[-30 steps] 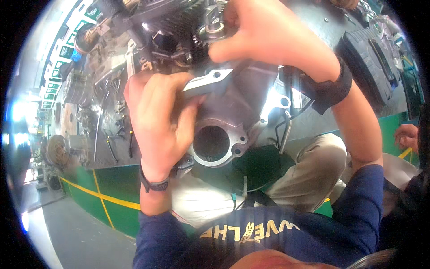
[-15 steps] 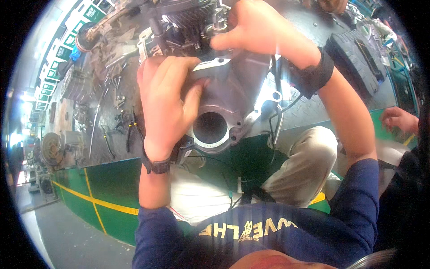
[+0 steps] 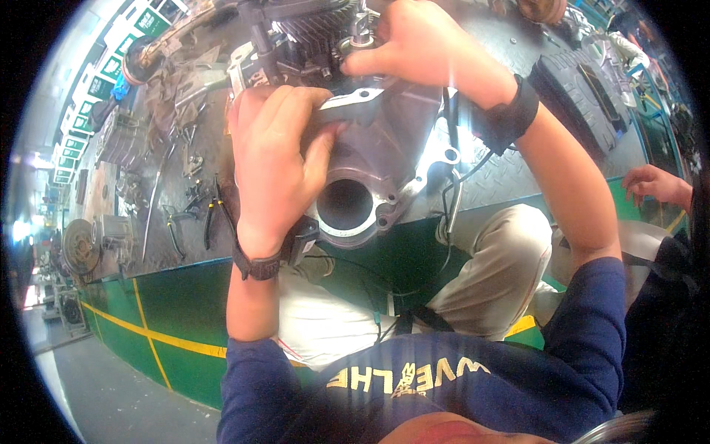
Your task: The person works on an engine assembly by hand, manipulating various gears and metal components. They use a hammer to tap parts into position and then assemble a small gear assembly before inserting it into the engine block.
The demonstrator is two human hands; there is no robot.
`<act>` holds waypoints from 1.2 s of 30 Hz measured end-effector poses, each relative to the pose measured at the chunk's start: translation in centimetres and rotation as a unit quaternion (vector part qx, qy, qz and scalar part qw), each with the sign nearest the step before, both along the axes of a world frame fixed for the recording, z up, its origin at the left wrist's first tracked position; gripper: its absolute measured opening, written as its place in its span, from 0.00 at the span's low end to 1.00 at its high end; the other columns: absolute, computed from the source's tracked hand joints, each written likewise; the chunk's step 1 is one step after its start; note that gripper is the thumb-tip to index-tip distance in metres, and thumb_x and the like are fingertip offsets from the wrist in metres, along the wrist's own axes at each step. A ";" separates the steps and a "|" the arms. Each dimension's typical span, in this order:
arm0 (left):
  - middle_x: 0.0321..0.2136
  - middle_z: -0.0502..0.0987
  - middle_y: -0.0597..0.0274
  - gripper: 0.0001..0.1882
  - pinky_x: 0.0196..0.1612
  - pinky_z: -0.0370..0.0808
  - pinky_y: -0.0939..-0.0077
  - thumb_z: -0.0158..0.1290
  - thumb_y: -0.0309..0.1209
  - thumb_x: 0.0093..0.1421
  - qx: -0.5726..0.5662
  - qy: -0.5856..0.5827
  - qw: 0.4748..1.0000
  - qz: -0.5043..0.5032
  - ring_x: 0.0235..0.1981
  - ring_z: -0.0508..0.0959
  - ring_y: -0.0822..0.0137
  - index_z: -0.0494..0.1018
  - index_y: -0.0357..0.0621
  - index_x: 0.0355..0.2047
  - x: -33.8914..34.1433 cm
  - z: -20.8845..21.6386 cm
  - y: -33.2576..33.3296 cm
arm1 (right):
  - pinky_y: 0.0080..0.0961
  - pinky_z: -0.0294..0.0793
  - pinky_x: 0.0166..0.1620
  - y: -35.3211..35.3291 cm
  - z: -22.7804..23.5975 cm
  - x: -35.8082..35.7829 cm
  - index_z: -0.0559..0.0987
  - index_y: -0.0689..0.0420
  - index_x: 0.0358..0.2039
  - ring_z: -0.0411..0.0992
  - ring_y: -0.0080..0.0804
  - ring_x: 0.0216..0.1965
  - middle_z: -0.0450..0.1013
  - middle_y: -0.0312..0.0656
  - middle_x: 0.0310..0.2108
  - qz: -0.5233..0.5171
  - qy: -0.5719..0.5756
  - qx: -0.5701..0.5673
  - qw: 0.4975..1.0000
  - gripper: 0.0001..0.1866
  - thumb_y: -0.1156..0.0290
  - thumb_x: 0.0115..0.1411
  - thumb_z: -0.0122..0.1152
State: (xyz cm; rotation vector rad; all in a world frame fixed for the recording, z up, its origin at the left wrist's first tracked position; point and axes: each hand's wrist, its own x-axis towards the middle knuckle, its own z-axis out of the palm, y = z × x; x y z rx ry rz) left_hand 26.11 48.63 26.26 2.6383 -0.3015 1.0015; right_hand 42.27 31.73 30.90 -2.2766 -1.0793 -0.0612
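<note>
A grey cast-metal gearbox housing [image 3: 388, 152] with a round opening at its near end stands at the table's near edge. My left hand [image 3: 274, 163] is closed over its left rim, thumb on the near side and fingers bent over the flange. At the far right part of the housing is my right hand [image 3: 421, 55], with its thumb stretched left beside a metal shaft [image 3: 360, 33]. Its other fingers curl down out of sight, seemingly round the housing's edge. Dark gears [image 3: 310, 33] sit just beyond the housing, between and past my hands.
Pliers [image 3: 214, 211] and other hand tools lie on the metal table [image 3: 196, 248] at the left. A flat black ribbed part [image 3: 573, 103] rests at the right. Another person's hand [image 3: 654, 185] shows at the right edge. A dark cable [image 3: 473, 169] hangs near the housing.
The picture has shifted slightly. Both my hands keep their places on the housing, and the other person's hand at the right has moved a little.
</note>
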 end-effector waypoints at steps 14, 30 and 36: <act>0.40 0.80 0.56 0.19 0.52 0.67 0.57 0.67 0.30 0.50 0.006 -0.001 1.000 -0.017 0.45 0.74 0.48 0.78 0.43 0.44 0.1 0.0 0.2 | 0.23 0.76 0.46 -7.0 -1.0 -0.4 0.84 0.64 0.45 0.77 0.25 0.42 0.81 0.41 0.40 0.015 -0.057 0.159 0.985 0.20 0.60 0.61 0.70; 0.39 0.81 0.58 0.26 0.53 0.69 0.59 0.71 0.28 0.41 -0.062 -0.013 0.995 -0.083 0.47 0.74 0.51 0.79 0.43 0.44 -2.3 -1.2 2.3 | 0.59 0.51 0.70 -6.3 -16.0 -16.0 0.52 0.73 0.69 0.56 0.66 0.68 0.55 0.70 0.67 -0.106 -0.025 0.027 0.994 0.71 0.43 0.38 0.84; 0.35 0.78 0.62 0.24 0.53 0.66 0.57 0.71 0.33 0.43 -0.051 -0.020 0.997 -0.059 0.44 0.73 0.52 0.79 0.46 0.42 -3.8 -1.6 2.5 | 0.69 0.36 0.72 -5.5 -16.6 -16.9 0.52 0.72 0.70 0.51 0.64 0.71 0.52 0.68 0.69 -0.119 -0.062 0.043 0.990 0.70 0.43 0.38 0.82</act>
